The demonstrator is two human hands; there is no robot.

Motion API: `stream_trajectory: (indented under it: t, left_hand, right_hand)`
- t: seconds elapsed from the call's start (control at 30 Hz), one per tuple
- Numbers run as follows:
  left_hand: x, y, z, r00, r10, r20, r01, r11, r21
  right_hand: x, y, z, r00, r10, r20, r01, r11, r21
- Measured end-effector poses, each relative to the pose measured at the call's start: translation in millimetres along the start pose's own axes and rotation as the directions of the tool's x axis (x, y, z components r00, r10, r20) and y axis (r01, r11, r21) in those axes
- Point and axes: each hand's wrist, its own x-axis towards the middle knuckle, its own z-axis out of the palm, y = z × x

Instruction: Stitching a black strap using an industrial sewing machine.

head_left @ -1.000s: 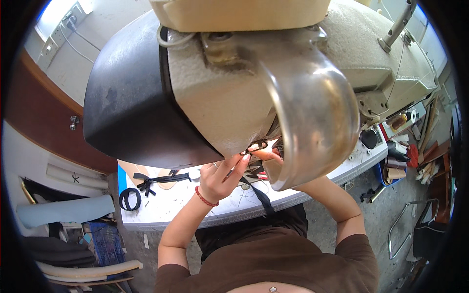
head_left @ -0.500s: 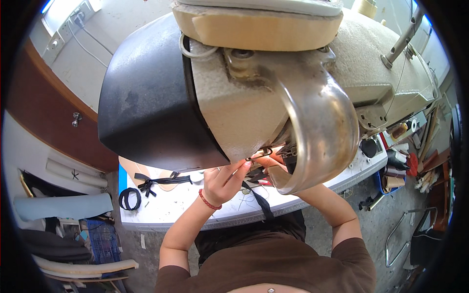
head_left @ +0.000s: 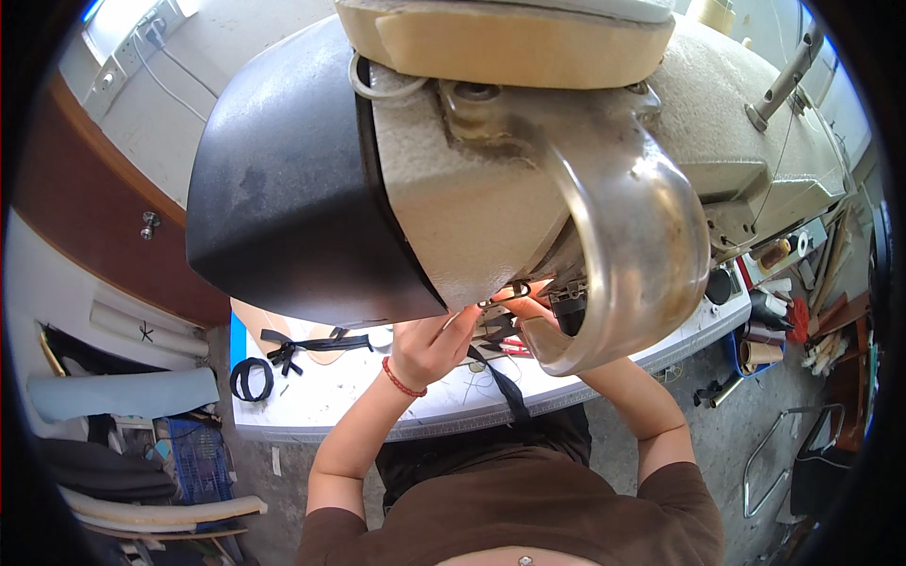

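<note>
A large beige sewing machine (head_left: 491, 208) with a black end cover (head_left: 283, 198) fills the upper middle and hides much of the work spot. Below its head, my left hand (head_left: 429, 347) has its fingers drawn together at the needle area; what lies between the tips is too small to make out. My right hand (head_left: 528, 309) reaches in from the other side, largely covered by the clear curved guard (head_left: 651, 245), its fingertips close to the left ones. From beneath the hands a black fabric strip (head_left: 505, 387) runs down over the table's front edge.
On the white table (head_left: 311, 406) at left lie a black ring-shaped band (head_left: 251, 379) and black strips (head_left: 316, 349). Something red (head_left: 514, 347) lies beside the hands. At right, a blue bin (head_left: 746, 354) holds rolls. A metal-framed chair (head_left: 769, 472) stands on the floor.
My view has shifted a little, so the machine sits slightly differently in the picture. Both hands stay under the machine head with only slight finger movement.
</note>
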Motion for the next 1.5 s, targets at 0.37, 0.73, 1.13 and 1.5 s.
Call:
stream_trajectory:
  t: [0.37,0.73,1.13,1.5]
  left_hand:
    - [-10.1,-11.8,4.5,1.0,0.018,0.02,-0.017,1.0,-0.022]
    - [-7.3,-12.3,7.6,0.999,0.036,-0.034,-0.036,0.999,0.018]
    - [-2.9,-11.9,6.4,0.999,0.032,-0.006,-0.032,0.999,0.015]
    - [-6.7,-17.1,2.9,0.993,-0.111,-0.038,0.107,0.99,-0.092]
  right_hand:
    - [6.1,-21.5,-9.6,0.996,-0.03,-0.079,0.027,0.999,-0.041]
    - [2.4,-20.5,-12.7,0.907,-0.01,-0.421,-0.044,0.992,-0.119]
    - [12.4,15.8,-17.8,0.819,0.248,-0.518,0.036,0.878,0.478]
    - [-6.3,-4.3,-10.9,0.824,0.357,-0.44,0.158,0.6,0.784]
